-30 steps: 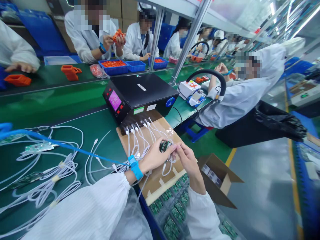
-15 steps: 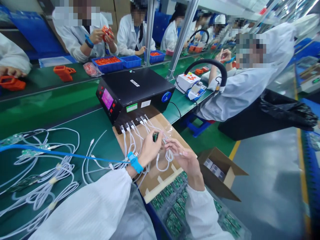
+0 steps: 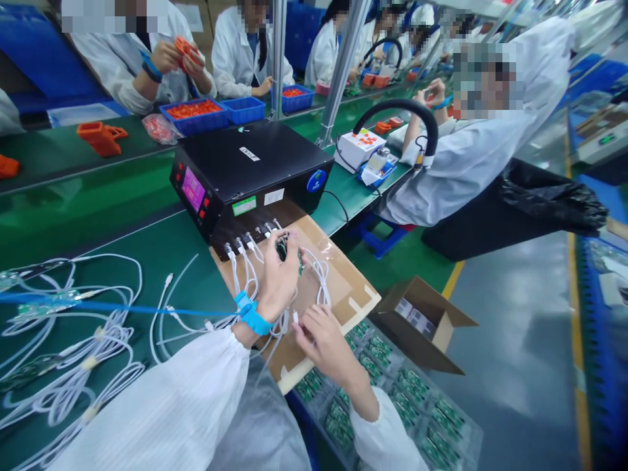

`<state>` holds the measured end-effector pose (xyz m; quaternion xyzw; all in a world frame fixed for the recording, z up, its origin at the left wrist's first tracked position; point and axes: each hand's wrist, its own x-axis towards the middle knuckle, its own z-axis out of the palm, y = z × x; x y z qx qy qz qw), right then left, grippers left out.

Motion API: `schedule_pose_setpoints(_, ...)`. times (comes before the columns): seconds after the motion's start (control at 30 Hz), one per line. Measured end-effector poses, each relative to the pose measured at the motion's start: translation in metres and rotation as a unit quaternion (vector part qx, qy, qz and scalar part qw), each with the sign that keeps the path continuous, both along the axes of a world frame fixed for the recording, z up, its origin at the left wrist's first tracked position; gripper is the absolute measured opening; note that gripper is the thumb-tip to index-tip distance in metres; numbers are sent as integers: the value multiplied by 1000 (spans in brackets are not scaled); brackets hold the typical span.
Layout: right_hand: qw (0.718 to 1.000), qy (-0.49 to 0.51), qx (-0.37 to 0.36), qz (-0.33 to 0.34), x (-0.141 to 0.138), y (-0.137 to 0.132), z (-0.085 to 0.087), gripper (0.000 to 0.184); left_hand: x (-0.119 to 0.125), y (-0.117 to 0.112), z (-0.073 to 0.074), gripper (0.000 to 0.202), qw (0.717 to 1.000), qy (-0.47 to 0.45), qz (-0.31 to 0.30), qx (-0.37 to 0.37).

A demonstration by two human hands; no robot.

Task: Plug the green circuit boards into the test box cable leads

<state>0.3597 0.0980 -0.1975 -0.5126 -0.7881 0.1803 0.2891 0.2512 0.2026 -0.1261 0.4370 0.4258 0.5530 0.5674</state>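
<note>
My left hand point(image 3: 278, 278), with a blue wrist strap point(image 3: 251, 314) on its wrist, is closed round a small green circuit board point(image 3: 283, 248) above a sheet of brown cardboard point(image 3: 343, 288). It hovers just in front of the black tester box point(image 3: 250, 171), where several white cables point(image 3: 250, 261) are plugged in. My right hand point(image 3: 321, 337) is lower, over the cardboard's near edge, fingers pinched at a white cable end point(image 3: 296, 318). Below it lies a clear tray of green circuit boards point(image 3: 392, 399).
Loose white cables and boards point(image 3: 73, 340) are spread on the green bench at left. An open cardboard box point(image 3: 422, 324) sits on the floor at right. A co-worker in white point(image 3: 471, 163) leans over the bench at right; other people handle orange parts across the conveyor point(image 3: 73, 196).
My left hand has carried the board forward toward the tester box. My right hand has let go of the board, dropped back toward me and taken a cable end. The view has shifted.
</note>
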Motion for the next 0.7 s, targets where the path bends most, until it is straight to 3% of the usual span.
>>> schedule_pose_setpoints(0.13, 995, 75, -40, -49, 8, -3, 1, 23, -7, -8, 21, 41, 995, 4, -101, -23)
schedule_pose_setpoints(0.17, 990, 116, -61, -50, 12, -3, 3, 36, -9, -12, 24, 43, 992, -10, -119, -43)
schedule_pose_setpoints(0.23, 967, 228, -109, -24, 24, -5, 7, 81, -11, -20, 27, 46, 985, -34, -151, -78)
schedule_pose_setpoints(0.3, 914, 372, -157, 25, 34, -9, 11, 107, -13, -28, 28, 48, 975, -25, -200, -90)
schedule_pose_setpoints(0.37, 839, 502, -205, 51, 36, -15, 16, 100, -16, -36, 30, 49, 967, 23, -245, -71)
schedule_pose_setpoints(0.43, 785, 572, -238, 16, 28, -23, 22, 76, -20, -46, 33, 47, 958, 94, -271, -29)
schedule_pose_setpoints(0.53, 764, 596, -238, -61, 4, -38, 28, 51, -29, -62, 36, 41, 927, 229, -294, 47)
schedule_pose_setpoints(0.63, 727, 634, -258, -48, -15, -56, 19, 59, -42, -73, 33, 36, 869, 333, -348, 115)
schedule_pose_setpoints(0.7, 730, 625, -274, -43, -24, -73, 7, 65, -50, -80, 30, 35, 820, 367, -416, 139)
